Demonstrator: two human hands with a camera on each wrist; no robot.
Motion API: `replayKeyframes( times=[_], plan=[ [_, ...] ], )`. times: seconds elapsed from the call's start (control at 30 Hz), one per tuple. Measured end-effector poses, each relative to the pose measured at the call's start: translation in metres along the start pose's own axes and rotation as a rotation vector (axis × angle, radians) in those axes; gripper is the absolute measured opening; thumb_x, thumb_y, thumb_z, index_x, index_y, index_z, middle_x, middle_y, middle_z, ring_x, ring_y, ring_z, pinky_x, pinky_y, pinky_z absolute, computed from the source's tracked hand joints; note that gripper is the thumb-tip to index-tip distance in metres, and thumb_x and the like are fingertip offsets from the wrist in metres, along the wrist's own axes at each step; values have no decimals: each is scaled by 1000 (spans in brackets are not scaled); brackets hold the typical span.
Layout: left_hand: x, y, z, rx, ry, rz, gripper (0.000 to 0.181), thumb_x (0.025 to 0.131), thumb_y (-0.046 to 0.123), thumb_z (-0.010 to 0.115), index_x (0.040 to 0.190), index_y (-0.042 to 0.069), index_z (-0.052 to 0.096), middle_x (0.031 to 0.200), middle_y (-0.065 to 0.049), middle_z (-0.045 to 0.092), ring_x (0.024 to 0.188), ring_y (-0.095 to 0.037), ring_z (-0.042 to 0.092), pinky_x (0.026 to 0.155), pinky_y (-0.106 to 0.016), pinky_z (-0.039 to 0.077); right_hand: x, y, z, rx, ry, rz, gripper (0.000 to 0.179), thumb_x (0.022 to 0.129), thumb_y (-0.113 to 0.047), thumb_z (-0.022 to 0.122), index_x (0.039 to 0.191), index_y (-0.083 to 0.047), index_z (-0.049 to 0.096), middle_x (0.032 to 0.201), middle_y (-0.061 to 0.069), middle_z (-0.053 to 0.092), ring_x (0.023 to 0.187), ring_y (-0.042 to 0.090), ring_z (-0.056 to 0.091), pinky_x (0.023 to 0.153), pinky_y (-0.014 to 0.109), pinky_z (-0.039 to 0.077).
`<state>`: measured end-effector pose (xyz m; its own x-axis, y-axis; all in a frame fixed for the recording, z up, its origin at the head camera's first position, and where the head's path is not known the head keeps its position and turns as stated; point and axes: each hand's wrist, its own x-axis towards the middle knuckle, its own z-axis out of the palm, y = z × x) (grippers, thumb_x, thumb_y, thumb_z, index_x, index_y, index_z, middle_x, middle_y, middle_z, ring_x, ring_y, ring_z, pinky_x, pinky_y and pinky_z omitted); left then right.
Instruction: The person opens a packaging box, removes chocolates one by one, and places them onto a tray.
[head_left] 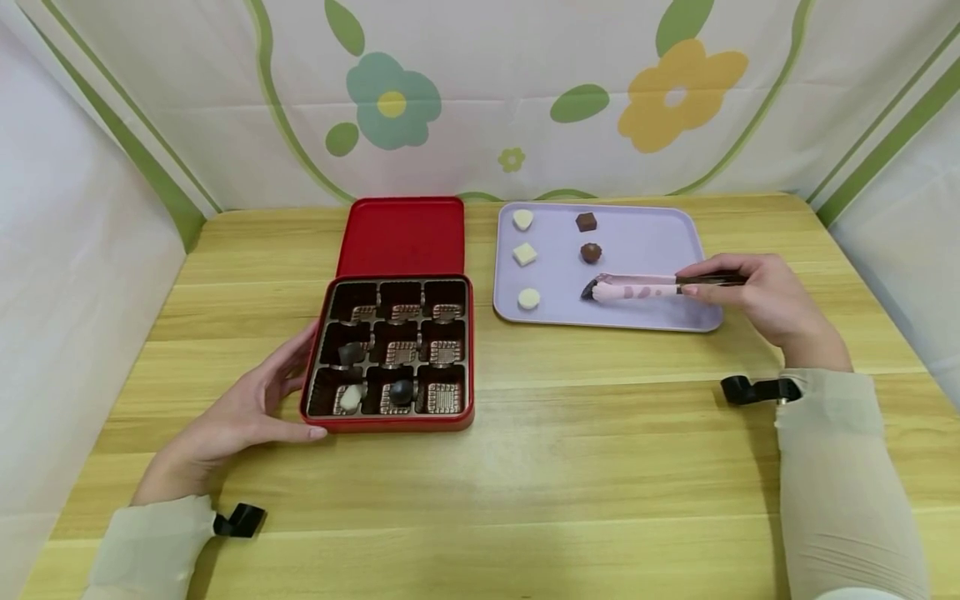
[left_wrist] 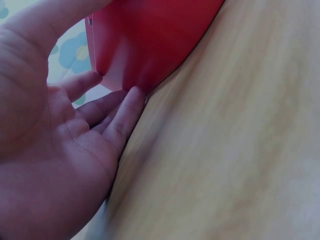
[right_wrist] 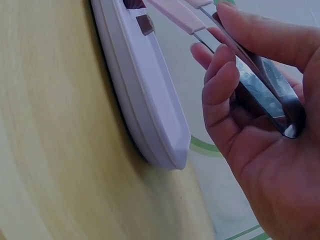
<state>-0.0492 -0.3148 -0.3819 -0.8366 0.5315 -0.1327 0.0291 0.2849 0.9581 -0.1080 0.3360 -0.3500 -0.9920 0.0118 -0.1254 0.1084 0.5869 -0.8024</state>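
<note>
In the head view, my right hand (head_left: pixel 776 304) pinches pink-tipped metal tongs (head_left: pixel 637 291) over the lilac tray (head_left: pixel 645 321). The tong tips meet at a dark chocolate (head_left: pixel 588 290) near the tray's front. In the right wrist view, thumb and fingers press the two metal arms (right_wrist: pixel 262 82) of the tongs. My left hand (head_left: pixel 255 408) lies against the red tin box (head_left: pixel 397 423), thumb along its front and extended fingers on its left side. Inside, a divided dark insert (head_left: pixel 401 354) holds a dark square chocolate (head_left: pixel 350 354), a white one (head_left: pixel 350 398) and a dark round one (head_left: pixel 401 392).
White chocolates (head_left: pixel 525 253) line the tray's left part, with two brown ones (head_left: pixel 591 252) right of them. The box's red lid (head_left: pixel 402 237) lies open behind it. A wooden table (head_left: pixel 562 483) carries everything, and a flower-printed cloth (head_left: pixel 480 92) hangs behind.
</note>
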Motion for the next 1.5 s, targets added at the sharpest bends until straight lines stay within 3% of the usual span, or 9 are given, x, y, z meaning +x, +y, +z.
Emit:
replayKeyframes(
  times=[0.17, 0.4, 0.6, 0.83, 1.07, 1.5],
  plan=[
    [-1, 0, 1, 2, 15, -26, 124, 84, -6, 87, 174, 35, 12, 181, -6, 19, 145, 2, 44, 109, -10, 43, 2, 0, 4, 22, 28, -9, 38, 92, -22, 88, 126, -7, 80, 104, -26, 78, 95, 3, 65, 78, 15, 52],
    [0, -2, 0, 4, -2, 17, 123, 85, -8, 85, 175, 30, 10, 181, -9, 19, 146, 2, 43, 110, -8, 40, 0, 4, 0, -17, 31, 0, 39, 92, -24, 88, 126, -9, 80, 104, -29, 77, 97, 1, 65, 78, 15, 50],
    [0, -1, -1, 6, -1, 9, 122, 86, -7, 85, 175, 31, 10, 180, -9, 21, 146, 3, 43, 111, -8, 39, -3, 3, -8, -37, 18, 11, 38, 92, -23, 88, 126, -9, 80, 104, -28, 78, 97, 1, 65, 77, 15, 51],
    [0, -1, -1, 14, -2, 3, 123, 86, -6, 85, 175, 32, 10, 181, -10, 19, 145, 3, 43, 110, -9, 41, -6, -6, -12, -86, 14, 47, 41, 92, -34, 88, 128, -15, 80, 105, -30, 77, 97, 0, 66, 79, 15, 50],
    [0, -1, -1, 8, 5, -6, 123, 85, -6, 85, 175, 32, 11, 180, -9, 21, 145, 2, 43, 110, -8, 40, -5, -10, -6, -49, 33, 47, 43, 92, -32, 88, 130, -12, 79, 103, -30, 77, 90, -1, 67, 76, 16, 52],
    [0, -2, -1, 10, 8, -16, 124, 85, -6, 86, 174, 34, 11, 181, -7, 18, 146, 5, 42, 110, -8, 40, -2, -21, 8, -30, 56, 12, 40, 93, -34, 88, 127, -13, 80, 101, -28, 76, 91, 0, 65, 72, 20, 50]
  ],
)
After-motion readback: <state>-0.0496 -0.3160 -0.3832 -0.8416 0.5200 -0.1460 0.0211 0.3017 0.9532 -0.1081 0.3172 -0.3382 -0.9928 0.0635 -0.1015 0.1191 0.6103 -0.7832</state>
